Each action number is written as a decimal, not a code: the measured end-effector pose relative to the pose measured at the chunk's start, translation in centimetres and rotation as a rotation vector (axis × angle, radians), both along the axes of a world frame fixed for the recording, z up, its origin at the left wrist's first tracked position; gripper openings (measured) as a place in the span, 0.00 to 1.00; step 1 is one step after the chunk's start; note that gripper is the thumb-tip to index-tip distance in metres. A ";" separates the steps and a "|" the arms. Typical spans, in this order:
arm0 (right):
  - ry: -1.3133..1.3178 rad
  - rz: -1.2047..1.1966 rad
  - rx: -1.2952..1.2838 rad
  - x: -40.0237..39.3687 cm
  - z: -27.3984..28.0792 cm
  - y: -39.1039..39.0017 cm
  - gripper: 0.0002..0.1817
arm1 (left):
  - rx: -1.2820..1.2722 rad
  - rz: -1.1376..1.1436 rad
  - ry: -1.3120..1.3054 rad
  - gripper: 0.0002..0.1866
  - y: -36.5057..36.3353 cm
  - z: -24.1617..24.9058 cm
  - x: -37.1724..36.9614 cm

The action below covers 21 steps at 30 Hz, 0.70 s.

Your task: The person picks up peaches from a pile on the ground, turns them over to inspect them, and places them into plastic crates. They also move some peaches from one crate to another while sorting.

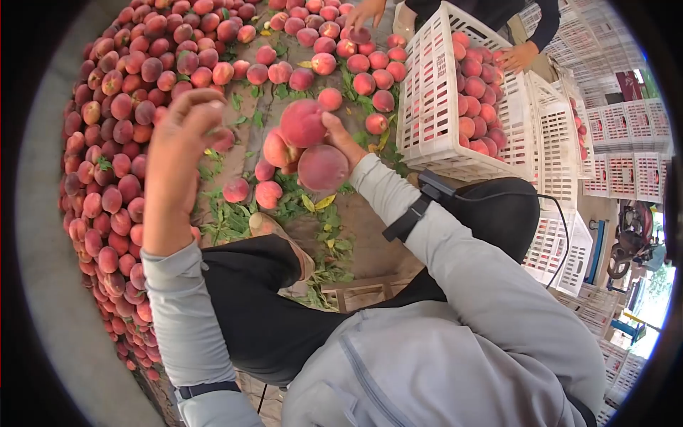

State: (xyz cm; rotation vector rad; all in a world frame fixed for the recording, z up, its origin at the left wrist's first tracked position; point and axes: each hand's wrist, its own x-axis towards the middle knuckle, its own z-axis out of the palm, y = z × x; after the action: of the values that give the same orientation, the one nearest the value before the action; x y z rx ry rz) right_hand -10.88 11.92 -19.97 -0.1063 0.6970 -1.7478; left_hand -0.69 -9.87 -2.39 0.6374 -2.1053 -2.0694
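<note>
My right hand (pixel 343 139) is closed round a cluster of three large red peaches (pixel 322 168), held in front of me above the leaf-strewn floor. Its fingers are mostly hidden behind the fruit. My left hand (pixel 183 146) is raised to the left of the cluster, fingers bent and apart, with no fruit visible in it. Beyond that hand, a big heap of peaches (pixel 121 107) rises against the left wall. A few loose peaches (pixel 268 193) lie on the floor below the held ones.
A white plastic crate (pixel 430 132) partly filled with peaches stands at right. A co-worker's hand (pixel 519 57) touches its far side, and the other hand (pixel 366 14) reaches over peaches on the floor. Stacked white crates (pixel 622 128) line the right. Leaves (pixel 334 245) litter the ground.
</note>
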 end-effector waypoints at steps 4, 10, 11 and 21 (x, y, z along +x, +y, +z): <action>0.051 0.064 -0.259 0.0 9.3 1.2 0.50 | -0.314 -0.268 -0.136 0.40 1.8 -1.1 0.3; 0.247 -0.010 -0.232 0.1 17.1 5.0 0.50 | -0.111 -0.307 0.178 0.37 7.3 1.3 -0.3; 0.243 -0.011 -0.157 -0.2 17.4 5.8 0.50 | -0.178 -0.289 0.231 0.32 8.0 1.4 -0.5; 0.426 -0.209 0.192 -3.2 18.5 12.3 0.39 | 0.540 -0.501 0.155 0.34 10.6 2.1 -2.4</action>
State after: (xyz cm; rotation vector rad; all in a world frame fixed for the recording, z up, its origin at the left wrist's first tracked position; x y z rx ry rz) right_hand -14.09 24.27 -1.43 -0.2871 1.2196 -1.8653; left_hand -3.12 0.71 -0.33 -0.0346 -1.7418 -2.8842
